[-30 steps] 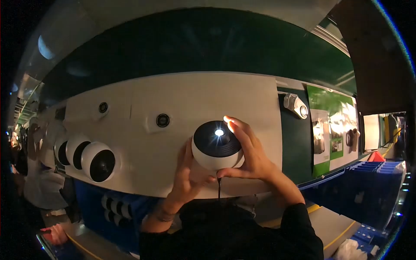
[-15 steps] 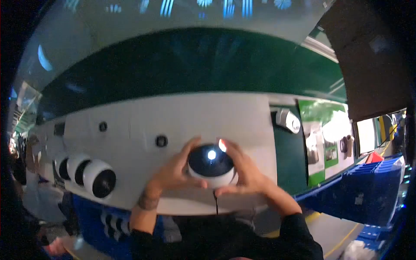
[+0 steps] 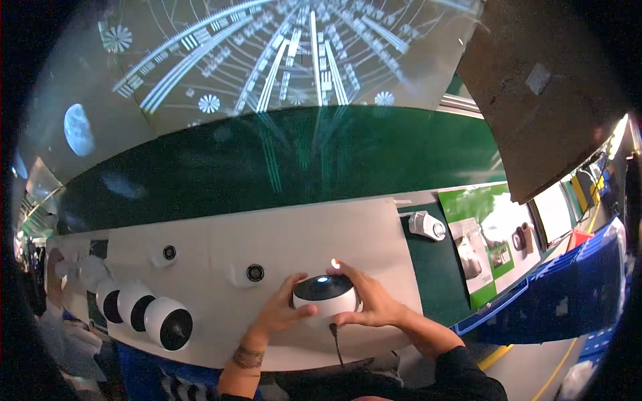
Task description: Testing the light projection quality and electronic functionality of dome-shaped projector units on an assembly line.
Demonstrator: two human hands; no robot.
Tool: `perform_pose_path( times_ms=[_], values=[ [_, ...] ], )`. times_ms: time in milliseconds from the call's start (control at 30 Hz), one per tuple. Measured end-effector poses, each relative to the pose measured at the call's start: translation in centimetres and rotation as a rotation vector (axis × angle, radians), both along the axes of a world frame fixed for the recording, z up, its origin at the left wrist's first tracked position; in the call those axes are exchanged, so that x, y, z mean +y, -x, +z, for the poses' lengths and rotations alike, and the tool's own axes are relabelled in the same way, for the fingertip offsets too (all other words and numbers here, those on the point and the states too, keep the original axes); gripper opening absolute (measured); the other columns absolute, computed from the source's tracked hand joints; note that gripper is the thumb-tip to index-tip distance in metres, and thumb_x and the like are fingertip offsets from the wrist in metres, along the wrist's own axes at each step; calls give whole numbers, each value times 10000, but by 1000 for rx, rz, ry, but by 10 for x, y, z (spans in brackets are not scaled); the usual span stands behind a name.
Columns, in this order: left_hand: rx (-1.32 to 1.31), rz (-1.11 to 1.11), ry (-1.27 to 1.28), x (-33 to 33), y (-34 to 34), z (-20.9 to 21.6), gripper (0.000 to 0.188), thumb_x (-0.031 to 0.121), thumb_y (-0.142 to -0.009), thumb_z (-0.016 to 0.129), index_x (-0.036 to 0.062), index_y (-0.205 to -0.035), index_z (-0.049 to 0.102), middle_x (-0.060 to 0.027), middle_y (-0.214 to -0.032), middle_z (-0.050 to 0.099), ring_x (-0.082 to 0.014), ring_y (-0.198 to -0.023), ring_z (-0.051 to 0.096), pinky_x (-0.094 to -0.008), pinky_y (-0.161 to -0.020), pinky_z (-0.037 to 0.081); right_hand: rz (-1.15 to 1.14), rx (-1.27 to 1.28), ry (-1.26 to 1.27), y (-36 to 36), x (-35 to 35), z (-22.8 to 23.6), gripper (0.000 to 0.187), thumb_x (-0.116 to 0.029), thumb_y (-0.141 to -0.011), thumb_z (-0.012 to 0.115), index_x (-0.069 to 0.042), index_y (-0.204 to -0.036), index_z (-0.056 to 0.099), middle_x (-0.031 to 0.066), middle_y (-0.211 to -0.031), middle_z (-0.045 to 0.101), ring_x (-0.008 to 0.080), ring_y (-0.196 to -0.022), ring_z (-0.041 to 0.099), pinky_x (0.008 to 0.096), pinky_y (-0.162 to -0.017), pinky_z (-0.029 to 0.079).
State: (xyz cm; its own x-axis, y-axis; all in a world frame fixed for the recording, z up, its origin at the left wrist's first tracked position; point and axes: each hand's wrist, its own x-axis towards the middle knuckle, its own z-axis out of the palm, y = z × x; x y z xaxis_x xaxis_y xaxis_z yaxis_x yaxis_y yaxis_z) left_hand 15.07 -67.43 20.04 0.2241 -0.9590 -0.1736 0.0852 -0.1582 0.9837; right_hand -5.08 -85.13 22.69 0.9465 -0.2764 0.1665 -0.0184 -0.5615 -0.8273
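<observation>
A round white projector (image 3: 326, 305) with a glossy black face and a glowing lens sits near the front of the white table (image 3: 214, 314). My left hand (image 3: 282, 313) is cupped on its left side, and my right hand (image 3: 374, 299) grips its right side. A bright spot of light falls at my right fingertips. From below the projector a dark cable (image 3: 338, 344) runs down to the table's front edge. Beyond my left hand sits a small white object with a black round lens (image 3: 255, 273).
Three white round units with black faces (image 3: 170, 324) stand in a row at left. Another small lens piece (image 3: 169, 252) lies behind them. A white device (image 3: 426, 227), a green-and-white printed sheet (image 3: 481, 240) and a blue bin (image 3: 555, 287) are at right. Beyond, a green panel (image 3: 301, 154) borders a pale surface (image 3: 167, 40).
My view has tilted upward, so the table and hands appear lower. The projected lines and dials on the far surface now show sharper and larger in view. Both hands stay on the projector.
</observation>
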Motion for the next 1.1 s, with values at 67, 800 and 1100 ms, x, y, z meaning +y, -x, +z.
perform_pose_path(
  times_ms=[67,800,1100],
  values=[
    [-72,-14,-58,2,-1,0,1118,778,-774,758,36,-1536,416,-185,-1416,593,-300,-1380,512,-429,-1137,420,3,47,-33,0,0,2,1168,-604,-801,842,21,-1598,258,274,-1455,564,433,-1340,569,496,-1130,432],
    [-229,564,252,1,-17,-24,417,337,-1067,646,-9,-1291,582,-66,-1066,661,-122,-943,614,-284,-873,525,-348,-349,-287,21,-24,-18,762,-600,-1035,542,48,-1434,505,176,-1259,678,257,-1189,636,411,-1044,460],
    [-196,566,290,-2,-17,-25,406,349,-1057,664,-8,-1244,616,-65,-1012,674,-117,-911,641,-270,-805,544,-346,-342,-312,23,-27,-22,694,-543,-1053,545,45,-1419,510,161,-1220,683,243,-1145,642,394,-1020,459]
  ],
)
